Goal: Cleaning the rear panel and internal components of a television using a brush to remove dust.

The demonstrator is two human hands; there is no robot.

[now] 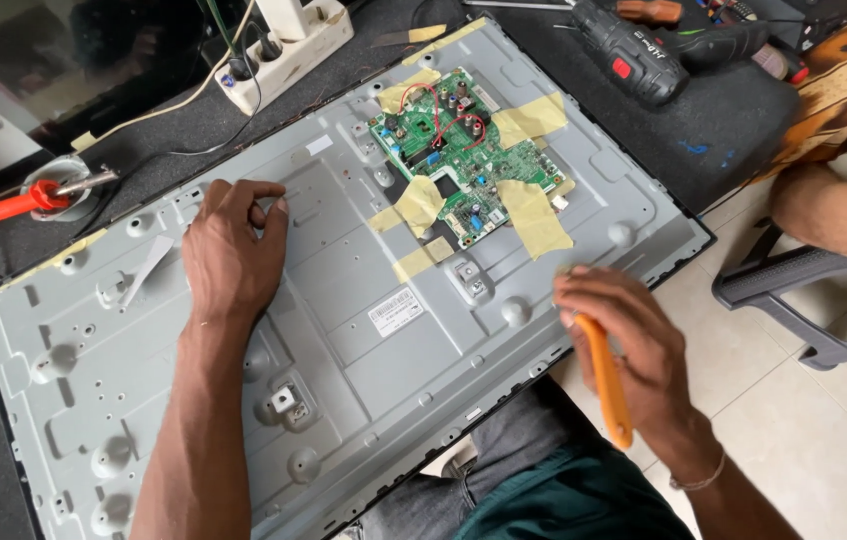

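While the left hand [234, 250] is pressing flat on the panel [344, 330], fingers holding nothing, the right hand [629, 340] is gripping an orange tool [606, 385] at the panel's edge; the board [464, 150] is remaining taped on.

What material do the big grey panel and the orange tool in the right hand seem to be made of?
The grey panel looks like stamped sheet metal with a dull, matte finish: it shows pressed ribs, round bosses and punched holes. The orange tool, gripped in the right hand, seems to be smooth plastic, judging by its even colour and soft sheen.
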